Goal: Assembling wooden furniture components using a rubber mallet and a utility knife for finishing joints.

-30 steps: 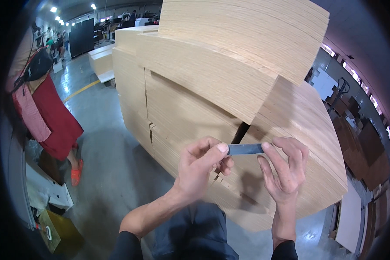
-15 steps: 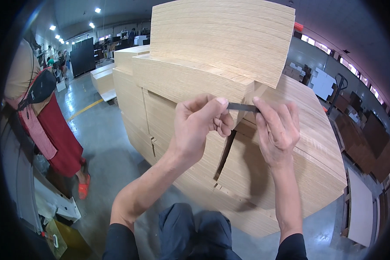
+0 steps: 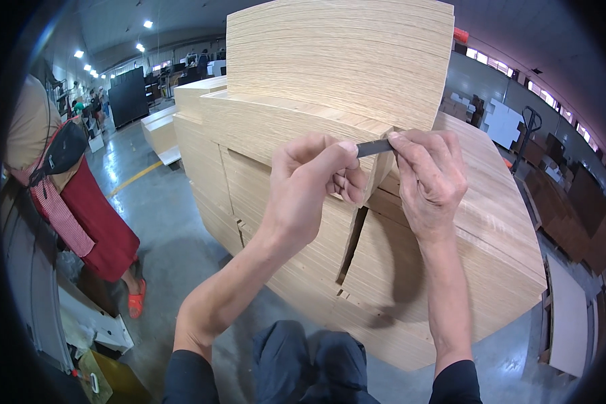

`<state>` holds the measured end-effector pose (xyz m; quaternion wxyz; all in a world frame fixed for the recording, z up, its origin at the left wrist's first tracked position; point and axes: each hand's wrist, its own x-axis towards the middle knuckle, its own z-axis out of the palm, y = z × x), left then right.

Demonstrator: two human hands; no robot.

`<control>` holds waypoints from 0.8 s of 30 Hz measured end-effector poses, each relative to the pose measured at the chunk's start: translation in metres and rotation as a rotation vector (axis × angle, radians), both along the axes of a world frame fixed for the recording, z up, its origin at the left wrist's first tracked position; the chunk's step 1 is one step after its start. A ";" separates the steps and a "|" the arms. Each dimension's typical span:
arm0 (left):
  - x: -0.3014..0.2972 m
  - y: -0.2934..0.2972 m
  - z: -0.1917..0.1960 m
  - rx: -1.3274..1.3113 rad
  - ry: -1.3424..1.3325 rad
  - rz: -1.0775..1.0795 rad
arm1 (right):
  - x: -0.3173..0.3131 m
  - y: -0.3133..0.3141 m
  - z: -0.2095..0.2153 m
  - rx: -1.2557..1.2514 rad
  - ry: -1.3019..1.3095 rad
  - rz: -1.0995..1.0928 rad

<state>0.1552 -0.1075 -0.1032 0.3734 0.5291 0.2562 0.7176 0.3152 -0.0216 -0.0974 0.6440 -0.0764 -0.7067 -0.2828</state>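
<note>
A short, dark flat strip (image 3: pixel 374 148) is stretched between my two hands, in front of a big stack of pale wooden boards (image 3: pixel 337 60). Its left end is pinched between the thumb and fingers of my left hand (image 3: pixel 310 172). My right hand (image 3: pixel 432 172) grips the other end with thumb and fingertips. Behind the strip is the corner of a wooden ledge, and just below lies a dark vertical gap (image 3: pixel 351 246) between stacked pieces. Whether the strip touches the wood I cannot tell.
To the left stands a person in a red apron (image 3: pixel 97 222) and orange sandals. A yellowish box (image 3: pixel 114 378) sits at lower left. On the right are a pallet jack (image 3: pixel 526 131), brown panels (image 3: pixel 579 209) and a pale board (image 3: pixel 567 316) by the floor.
The strip now slants, its right end raised along with my right hand. My view has shifted slightly; both hands keep their hold.
</note>
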 end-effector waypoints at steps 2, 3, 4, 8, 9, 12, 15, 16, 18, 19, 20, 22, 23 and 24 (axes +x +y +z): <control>0.001 0.000 0.000 0.010 0.004 0.007 | 0.001 0.003 0.003 0.004 -0.007 0.005; 0.002 0.002 0.000 0.015 -0.001 0.009 | 0.002 0.003 0.005 0.011 -0.018 0.007; 0.002 0.003 0.001 0.020 -0.006 0.010 | 0.003 0.002 0.006 0.009 -0.018 0.004; -0.003 0.005 0.004 -0.030 -0.054 0.004 | 0.001 -0.001 0.004 0.014 -0.018 -0.026; -0.005 0.007 0.004 -0.042 -0.044 -0.007 | 0.001 -0.003 0.003 0.016 -0.024 -0.039; -0.005 0.010 0.001 -0.079 -0.032 -0.025 | 0.010 -0.007 -0.005 -0.042 -0.057 -0.084; -0.005 0.014 -0.003 -0.112 -0.040 -0.018 | 0.016 -0.013 -0.005 -0.052 -0.111 -0.088; -0.005 0.015 -0.004 -0.116 -0.051 -0.010 | 0.017 -0.016 -0.004 -0.053 -0.112 -0.089; -0.003 0.019 -0.003 -0.117 -0.065 -0.019 | 0.019 -0.020 0.000 -0.029 -0.093 -0.084; -0.002 0.021 -0.002 -0.116 -0.079 -0.028 | 0.020 -0.019 0.003 -0.032 -0.095 -0.087; -0.003 0.024 0.000 -0.121 -0.081 -0.031 | 0.019 -0.017 0.007 -0.003 -0.100 -0.103; 0.001 0.023 0.011 -0.086 -0.115 -0.024 | 0.021 -0.015 0.011 0.025 -0.091 -0.108; 0.004 0.020 0.014 -0.088 -0.110 -0.021 | 0.021 -0.011 0.010 0.001 -0.093 -0.083; 0.003 0.020 0.014 -0.096 -0.085 0.000 | 0.019 -0.008 0.009 -0.022 -0.101 -0.063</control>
